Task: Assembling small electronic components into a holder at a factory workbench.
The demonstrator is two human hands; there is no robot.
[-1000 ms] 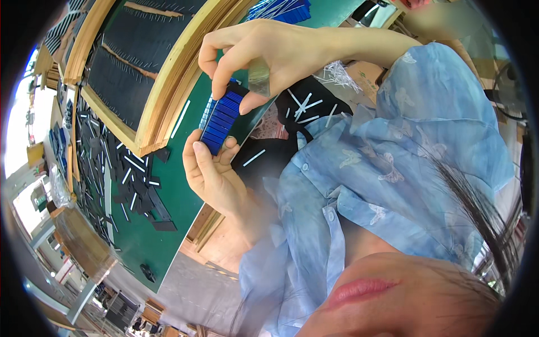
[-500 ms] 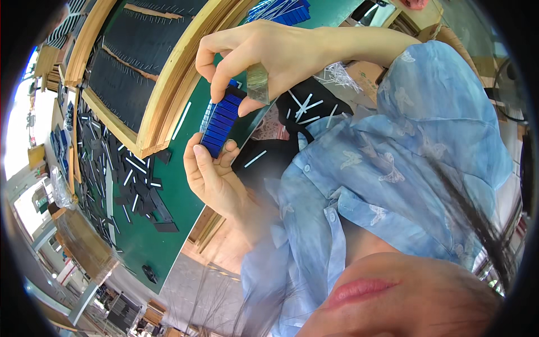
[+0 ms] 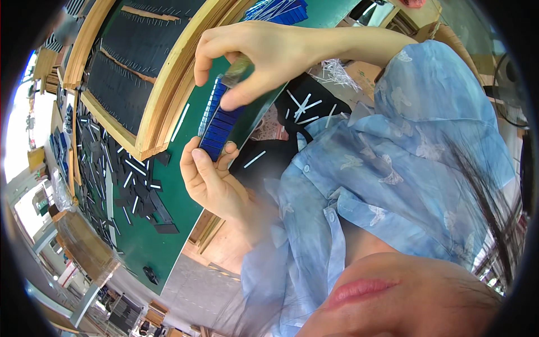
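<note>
My left hand (image 3: 216, 185) pinches the lower end of a bundle of shiny blue strips (image 3: 222, 126) between thumb and fingers. Pale, bright edges line the bundle's left side. Over its upper end is my right hand (image 3: 264, 59), with the thumb laid on the strips and the index finger curved away from them. A flat, dull metal piece (image 3: 237, 70) sits in the right hand between thumb and index finger; its exact kind is not clear. Several thin white strips (image 3: 303, 106) rest on black cloth over my lap.
Stacked wooden frames (image 3: 168, 95) with black panels and rows of pins stand on the green table (image 3: 174, 196). Black and white strips (image 3: 112, 174) are heaped at the left. More blue strips (image 3: 281, 11) lie at the top. A small black object (image 3: 150, 274) sits near the table's corner.
The right fingers have lifted off the bundle's top, and the metal piece has shifted up and left. The right thumb has moved onto the strips. My left hand has barely moved.
</note>
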